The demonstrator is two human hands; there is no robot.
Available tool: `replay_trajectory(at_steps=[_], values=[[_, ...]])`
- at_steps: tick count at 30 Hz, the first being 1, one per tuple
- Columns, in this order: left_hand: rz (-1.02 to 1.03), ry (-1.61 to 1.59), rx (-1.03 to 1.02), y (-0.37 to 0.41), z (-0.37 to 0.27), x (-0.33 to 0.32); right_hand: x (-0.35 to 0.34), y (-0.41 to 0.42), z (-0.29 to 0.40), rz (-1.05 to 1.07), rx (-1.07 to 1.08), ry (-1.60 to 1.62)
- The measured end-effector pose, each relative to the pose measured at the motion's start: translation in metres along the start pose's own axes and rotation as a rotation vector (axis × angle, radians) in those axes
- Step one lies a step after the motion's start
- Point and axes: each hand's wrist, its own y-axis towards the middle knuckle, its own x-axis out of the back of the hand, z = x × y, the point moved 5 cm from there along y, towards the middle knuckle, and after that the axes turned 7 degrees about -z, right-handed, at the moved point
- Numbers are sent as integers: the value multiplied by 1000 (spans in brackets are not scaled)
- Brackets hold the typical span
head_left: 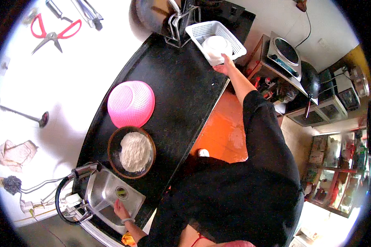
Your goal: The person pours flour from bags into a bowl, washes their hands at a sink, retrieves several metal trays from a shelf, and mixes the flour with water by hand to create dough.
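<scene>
My right hand is at the near rim of a white perforated plastic basket, thumb over the edge and fingers outside it. Inside the basket sits a white bowl, apparently upside down, close to my thumb. My left hand hangs over the stainless steel sink with nothing visible in it; a band circles that wrist. Beside the sink, a dark, brown-rimmed bowl holds a heap of white powder, which looks like flour. A pink plastic colander lies upside down just beyond, touching or nearly touching the bowl.
A black countertop runs from the sink to a metal rack. The faucet has a black hose. Red-handled scissors and a cloth hang on the white wall. An electric cooktop stands to the right, above orange floor tiles.
</scene>
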Motion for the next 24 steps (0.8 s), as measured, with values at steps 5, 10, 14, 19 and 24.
replay_trajectory(at_steps=[5, 10, 14, 19, 24], values=[[-39, -448, 287, -14, -84, -10, -21, 57, 12, 264, 160, 229], [-173, -246, -7, 10, -210, -6, -14, 17, 2, 289, 171, -68], [-349, -287, 85, 75, -171, -9, 74, -14, 16, 300, 253, -329], [-877, 73, 303, 117, -68, 3, 102, -94, 6, 102, -26, -369], [-438, -376, 203, 236, -126, -98, 115, -117, -13, 335, 124, -65]])
